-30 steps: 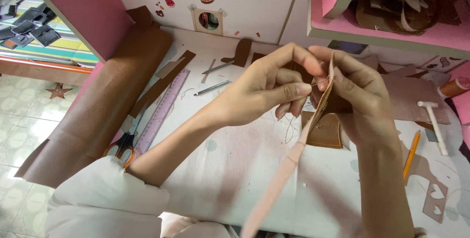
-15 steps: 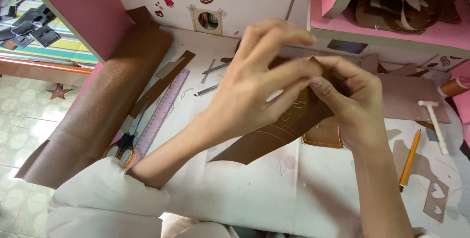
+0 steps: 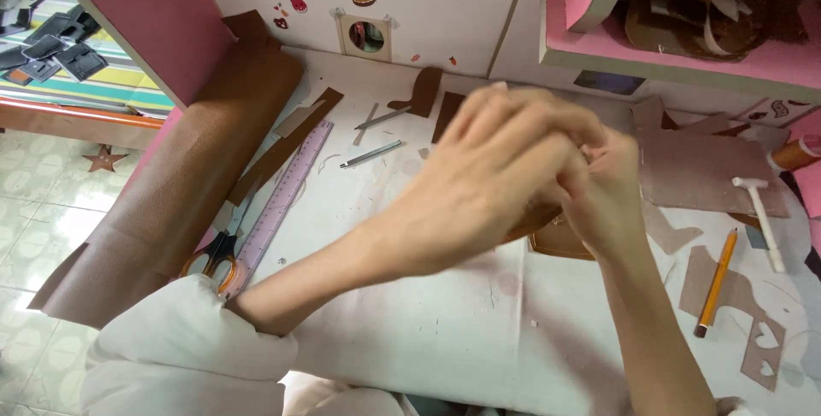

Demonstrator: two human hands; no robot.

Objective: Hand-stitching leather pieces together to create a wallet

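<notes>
Both my left hand (image 3: 505, 168) and right hand (image 3: 611, 198) seem to pinch a brown leather piece (image 3: 534, 221) above the bench (image 3: 410, 296).

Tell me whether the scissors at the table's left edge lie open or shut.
Cannot tell. Only the orange-and-black handles of the scissors show beside the purple ruler; the blades are not clearly visible against the brown leather roll.
</notes>
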